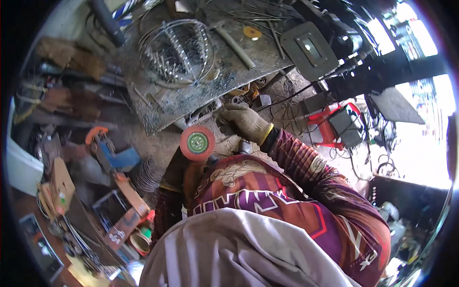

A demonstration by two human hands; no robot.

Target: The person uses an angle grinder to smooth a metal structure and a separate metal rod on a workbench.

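Note:
An angle grinder with a red flap disc [197,142] and green hub is held upright in front of my chest, disc face up. My left hand [173,171], in a dark glove and deep shadow, is closed around its body; most of those fingers are hidden. Ahead and to the right, my right hand [245,122] wears a light work glove with a yellow cuff. Its fingers curl inward beside the near edge of the metal worktable [177,107]. Whatever they grip is too dark and small to name. The two hands are apart.
On the table lie a coil of wire [145,50], a metal pipe [235,48] and a yellow disc [252,32]. A red stool [330,125] and loose cables stand right. A blue and orange tool [117,155] and scrap crowd the left. A grey metal plate [309,50] stands far right.

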